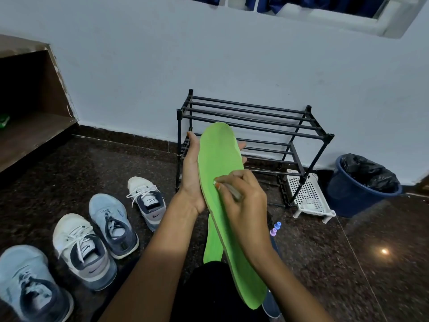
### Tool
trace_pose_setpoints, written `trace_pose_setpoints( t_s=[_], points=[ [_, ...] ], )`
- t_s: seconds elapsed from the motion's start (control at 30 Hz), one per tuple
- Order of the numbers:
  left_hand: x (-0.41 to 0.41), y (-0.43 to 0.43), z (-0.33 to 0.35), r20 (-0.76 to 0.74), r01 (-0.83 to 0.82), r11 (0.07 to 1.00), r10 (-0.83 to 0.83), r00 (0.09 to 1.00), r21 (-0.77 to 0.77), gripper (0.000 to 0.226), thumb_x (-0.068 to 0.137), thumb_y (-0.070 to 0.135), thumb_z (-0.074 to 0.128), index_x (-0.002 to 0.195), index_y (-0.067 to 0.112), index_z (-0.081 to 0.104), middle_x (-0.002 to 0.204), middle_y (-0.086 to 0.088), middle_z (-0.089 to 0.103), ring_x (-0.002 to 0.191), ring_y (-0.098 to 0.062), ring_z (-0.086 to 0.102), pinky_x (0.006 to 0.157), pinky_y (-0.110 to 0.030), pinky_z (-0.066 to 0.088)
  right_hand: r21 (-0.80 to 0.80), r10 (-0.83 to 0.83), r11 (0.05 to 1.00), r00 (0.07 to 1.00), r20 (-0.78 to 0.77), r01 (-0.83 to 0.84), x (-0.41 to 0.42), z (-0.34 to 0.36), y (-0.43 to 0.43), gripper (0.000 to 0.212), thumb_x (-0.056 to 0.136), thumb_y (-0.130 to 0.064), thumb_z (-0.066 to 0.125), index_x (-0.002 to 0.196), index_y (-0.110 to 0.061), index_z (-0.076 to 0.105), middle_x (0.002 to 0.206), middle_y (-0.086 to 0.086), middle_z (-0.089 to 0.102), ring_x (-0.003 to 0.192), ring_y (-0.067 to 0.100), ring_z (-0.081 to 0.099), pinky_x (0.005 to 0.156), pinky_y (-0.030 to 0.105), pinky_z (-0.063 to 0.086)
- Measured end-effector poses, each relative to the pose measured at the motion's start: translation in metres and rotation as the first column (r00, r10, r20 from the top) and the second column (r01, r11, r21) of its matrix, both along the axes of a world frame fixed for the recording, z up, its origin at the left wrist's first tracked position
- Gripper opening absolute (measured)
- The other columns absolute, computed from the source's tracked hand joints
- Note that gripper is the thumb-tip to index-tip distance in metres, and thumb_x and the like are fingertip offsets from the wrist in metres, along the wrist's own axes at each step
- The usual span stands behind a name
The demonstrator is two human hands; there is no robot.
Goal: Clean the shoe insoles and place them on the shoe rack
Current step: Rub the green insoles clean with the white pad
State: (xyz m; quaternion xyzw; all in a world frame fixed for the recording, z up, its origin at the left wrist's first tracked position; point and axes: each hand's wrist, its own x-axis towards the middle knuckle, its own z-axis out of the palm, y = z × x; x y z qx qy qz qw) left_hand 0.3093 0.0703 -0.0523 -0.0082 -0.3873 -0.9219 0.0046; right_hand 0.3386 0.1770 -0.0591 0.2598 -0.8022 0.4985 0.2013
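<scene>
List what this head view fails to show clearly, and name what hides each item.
Head view only:
- Tool in the right hand: motion-blurred, mostly covered by that hand; type unclear.
- Second insole: mostly behind the held insole.
- Purple-capped bottles: bodies behind the right forearm.
- Green object: cut by left edge.

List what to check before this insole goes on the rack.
1. Grip of left hand on insole: ok, thumb and fingers round its edges.
2. Hold of right hand on tool: ok, though the tool is too blurred to name.
3. Insole clean: cannot tell.
4. Top bars of rack free: ok.
5. Second insole, lower down, cleaned: cannot tell.
</scene>
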Motion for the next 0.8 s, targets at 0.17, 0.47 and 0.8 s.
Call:
trace_pose_setpoints(
  t_s=[0.17, 0.47, 0.8],
  points=[
    [0.001, 0.003, 0.001, 0.003, 0.029, 0.999, -0.029, 1.000, 0.017, 0.087, 0.085, 0.075, 0.014, 0.122, 0.010, 0.059, 0.137, -0.021, 0.052, 0.129, -0.039, 0.045, 0.101, -0.047, 0.042, 0.011, -0.136, 0.991, 0.990, -0.043, 0.137, -0.024, 0.008, 0.006, 0.012, 0.084, 0.000, 0.061, 0.093, -0.003, 0.069, 0.088, 0.000, 0.054, 0.085, 0.019, 0.056, 0.077, 0.033, 0.050],
    [0.004, 0.002, 0.004, 0.003, 0.021, 0.999, -0.021, 1.000, 0.047, 0.084, 0.087, 0.073, 0.012, 0.117, 0.012, 0.062, 0.129, -0.018, 0.059, 0.118, -0.036, 0.049, 0.085, -0.041, 0.053, -0.081, 0.043, 0.996, 0.999, 0.032, -0.040, 0.008, 0.000, -0.008, 0.012, 0.080, -0.001, 0.064, 0.087, -0.006, 0.072, 0.083, -0.003, 0.056, 0.082, -0.004, 0.054, 0.072, 0.004, 0.039],
    [0.000, 0.002, -0.001, -0.003, 0.046, 0.999, -0.046, 0.999, 0.020, 0.091, 0.083, 0.076, 0.015, 0.135, 0.008, 0.049, 0.135, -0.019, 0.054, 0.126, -0.034, 0.050, 0.102, -0.045, 0.044, -0.036, -0.109, 0.993, 0.994, 0.004, 0.109, -0.023, 0.010, -0.003, 0.013, 0.084, 0.001, 0.061, 0.092, -0.003, 0.069, 0.086, 0.000, 0.054, 0.081, 0.010, 0.054, 0.074, 0.008, 0.040]
  ],
)
